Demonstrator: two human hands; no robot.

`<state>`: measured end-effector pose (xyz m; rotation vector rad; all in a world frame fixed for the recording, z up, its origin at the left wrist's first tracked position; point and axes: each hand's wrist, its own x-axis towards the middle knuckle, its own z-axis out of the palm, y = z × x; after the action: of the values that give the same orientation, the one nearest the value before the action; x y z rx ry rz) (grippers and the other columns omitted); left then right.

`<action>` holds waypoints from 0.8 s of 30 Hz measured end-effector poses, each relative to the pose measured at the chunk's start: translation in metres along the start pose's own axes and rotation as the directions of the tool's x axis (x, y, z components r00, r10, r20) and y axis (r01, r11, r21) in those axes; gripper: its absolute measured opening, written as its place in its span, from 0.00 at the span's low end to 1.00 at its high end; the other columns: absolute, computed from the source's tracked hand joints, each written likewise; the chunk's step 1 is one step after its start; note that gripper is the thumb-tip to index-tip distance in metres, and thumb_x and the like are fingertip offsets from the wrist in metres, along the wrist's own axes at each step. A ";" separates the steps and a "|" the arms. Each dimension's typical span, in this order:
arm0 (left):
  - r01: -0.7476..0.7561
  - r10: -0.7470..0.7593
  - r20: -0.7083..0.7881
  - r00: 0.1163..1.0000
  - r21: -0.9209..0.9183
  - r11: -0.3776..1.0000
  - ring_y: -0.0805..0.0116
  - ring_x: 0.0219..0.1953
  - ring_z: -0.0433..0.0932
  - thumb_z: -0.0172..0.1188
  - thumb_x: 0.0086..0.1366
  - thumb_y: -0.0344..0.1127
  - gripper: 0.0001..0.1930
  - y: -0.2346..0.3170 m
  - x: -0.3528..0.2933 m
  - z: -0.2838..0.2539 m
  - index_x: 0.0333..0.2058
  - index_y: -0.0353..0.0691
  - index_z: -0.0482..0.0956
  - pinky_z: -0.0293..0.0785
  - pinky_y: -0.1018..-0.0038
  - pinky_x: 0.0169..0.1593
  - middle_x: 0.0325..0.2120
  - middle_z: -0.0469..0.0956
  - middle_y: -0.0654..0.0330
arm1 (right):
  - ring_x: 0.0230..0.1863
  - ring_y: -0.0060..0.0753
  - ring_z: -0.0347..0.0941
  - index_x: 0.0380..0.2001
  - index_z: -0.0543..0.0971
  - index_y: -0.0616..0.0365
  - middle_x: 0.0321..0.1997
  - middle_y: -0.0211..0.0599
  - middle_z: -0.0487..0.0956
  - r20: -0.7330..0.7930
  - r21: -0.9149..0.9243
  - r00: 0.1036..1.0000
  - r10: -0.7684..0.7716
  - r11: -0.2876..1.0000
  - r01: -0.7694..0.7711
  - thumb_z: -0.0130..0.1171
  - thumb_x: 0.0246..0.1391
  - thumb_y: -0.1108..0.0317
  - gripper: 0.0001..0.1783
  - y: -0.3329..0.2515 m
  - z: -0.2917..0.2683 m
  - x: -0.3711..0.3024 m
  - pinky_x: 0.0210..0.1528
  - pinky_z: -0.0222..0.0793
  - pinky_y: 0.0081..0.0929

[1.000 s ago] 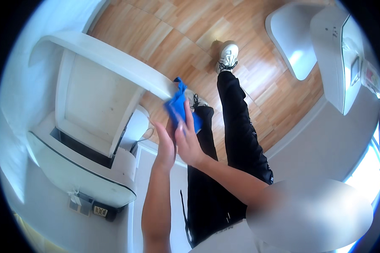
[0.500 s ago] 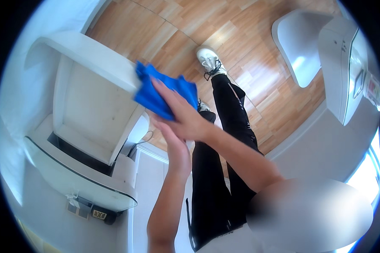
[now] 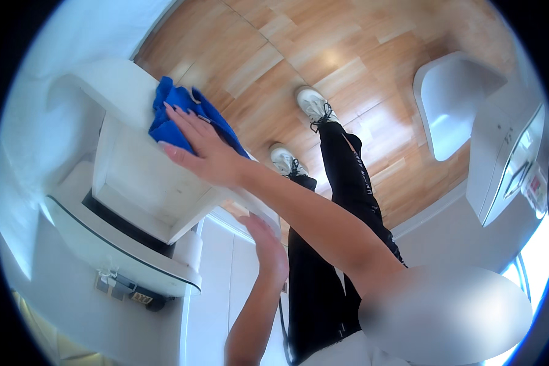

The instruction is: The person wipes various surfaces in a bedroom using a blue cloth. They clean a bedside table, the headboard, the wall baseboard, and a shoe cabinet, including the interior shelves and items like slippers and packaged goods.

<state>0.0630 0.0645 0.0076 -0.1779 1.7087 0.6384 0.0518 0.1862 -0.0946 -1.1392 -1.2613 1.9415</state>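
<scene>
A blue cloth [image 3: 172,97] lies bunched over the curved front of a pulled-out white drawer [image 3: 155,177]. My right hand [image 3: 210,152] rests flat on this cloth, its fingers stretched out and the thumb apart on the drawer's inner side. Part of the cloth hangs over the outer face, toward the floor. Lower down, my left hand [image 3: 268,247] is beside the near end of the drawer front, holding nothing that shows. Its thumb stands apart; the other fingers are partly hidden and blurred, and whether they touch the drawer I cannot tell.
The drawer belongs to a white cabinet with a glass top [image 3: 128,262]; a small black device [image 3: 149,300] is below it. A second white cabinet [image 3: 506,152] with a curved front panel [image 3: 451,104] stands at the right. My shoes [image 3: 314,104] are on the wood-look floor [image 3: 256,73].
My right hand has carried the cloth left along the drawer front. The left hand has come away from the right and sits lower. The whole view has shifted slightly.
</scene>
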 end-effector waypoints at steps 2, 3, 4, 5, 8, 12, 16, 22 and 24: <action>-0.009 0.009 0.017 1.000 -0.030 1.000 0.65 0.64 0.37 0.23 0.62 0.64 0.38 0.015 -0.003 0.002 0.62 0.41 0.34 0.31 0.70 0.63 0.63 0.36 0.58 | 0.67 0.48 0.34 0.62 0.52 0.51 0.67 0.47 0.41 -0.008 0.049 0.992 0.125 0.991 -0.124 0.35 0.53 0.37 0.39 0.015 -0.001 0.004 0.66 0.29 0.35; -0.049 0.051 0.038 0.998 -0.054 0.997 0.65 0.64 0.37 0.24 0.63 0.63 0.38 0.024 -0.004 0.004 0.62 0.41 0.34 0.31 0.70 0.63 0.63 0.36 0.58 | 0.67 0.49 0.35 0.62 0.52 0.47 0.67 0.47 0.41 -0.024 0.032 0.949 0.314 0.949 -0.313 0.33 0.52 0.35 0.39 0.025 -0.001 -0.005 0.66 0.29 0.35; -0.079 0.083 0.039 0.996 -0.101 0.992 0.65 0.64 0.38 0.24 0.63 0.63 0.38 0.030 -0.004 0.009 0.62 0.41 0.34 0.32 0.71 0.63 0.63 0.35 0.58 | 0.67 0.49 0.35 0.62 0.52 0.42 0.67 0.47 0.41 0.068 -0.021 0.915 0.398 0.917 -0.398 0.31 0.55 0.38 0.35 0.038 -0.004 -0.016 0.66 0.30 0.34; -0.124 0.123 -0.032 0.992 -0.052 0.991 0.65 0.64 0.38 0.25 0.63 0.63 0.38 0.036 -0.004 0.015 0.62 0.41 0.34 0.33 0.71 0.63 0.63 0.36 0.58 | 0.67 0.50 0.36 0.61 0.52 0.38 0.67 0.49 0.40 0.091 -0.054 0.893 0.440 0.898 -0.437 0.28 0.58 0.44 0.29 0.046 -0.004 -0.035 0.66 0.31 0.35; -0.176 0.175 -0.264 0.949 0.019 0.984 0.65 0.64 0.39 0.25 0.64 0.62 0.37 0.049 -0.002 0.029 0.62 0.41 0.35 0.35 0.71 0.63 0.62 0.39 0.57 | 0.66 0.54 0.34 0.62 0.48 0.45 0.67 0.50 0.40 0.004 0.151 0.845 0.535 0.835 -0.529 0.31 0.60 0.54 0.27 0.049 0.015 -0.087 0.65 0.32 0.41; -0.205 0.190 -0.247 0.950 -0.038 0.978 0.64 0.64 0.39 0.24 0.64 0.61 0.36 0.062 -0.002 0.030 0.61 0.40 0.38 0.36 0.70 0.63 0.62 0.40 0.56 | 0.67 0.55 0.27 0.62 0.48 0.49 0.67 0.46 0.37 0.144 -0.138 0.942 0.303 0.949 -0.284 0.39 0.57 0.51 0.32 0.012 0.031 -0.081 0.64 0.29 0.51; -0.068 0.065 -0.335 0.940 0.003 0.998 0.63 0.64 0.41 0.24 0.63 0.63 0.37 0.073 -0.013 0.019 0.62 0.43 0.38 0.34 0.68 0.64 0.62 0.44 0.56 | 0.67 0.56 0.30 0.61 0.54 0.40 0.68 0.45 0.36 0.174 -0.274 0.984 -0.035 0.958 0.083 0.43 0.56 0.55 0.29 -0.036 0.030 0.020 0.63 0.32 0.51; -0.434 0.589 -0.527 0.612 0.399 0.808 0.59 0.64 0.42 0.22 0.65 0.57 0.32 0.131 0.037 -0.007 0.60 0.39 0.42 0.34 0.65 0.64 0.61 0.43 0.54 | 0.67 0.55 0.35 0.62 0.51 0.47 0.67 0.48 0.40 0.165 -0.338 0.964 -0.207 0.907 0.253 0.48 0.53 0.65 0.33 -0.056 0.034 0.094 0.64 0.36 0.45; -0.572 0.711 -0.432 0.555 0.422 0.703 0.59 0.64 0.40 0.21 0.65 0.58 0.33 0.155 0.075 -0.017 0.61 0.40 0.40 0.33 0.65 0.64 0.62 0.43 0.54 | 0.67 0.54 0.35 0.61 0.49 0.56 0.67 0.49 0.40 0.148 -0.278 0.973 -0.177 0.937 0.213 0.48 0.53 0.64 0.35 -0.046 0.029 0.071 0.64 0.35 0.43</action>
<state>-0.0402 0.2023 -0.0121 0.5358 2.4541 0.9830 -0.0082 0.2489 -0.0717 -0.9988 -1.7043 1.7365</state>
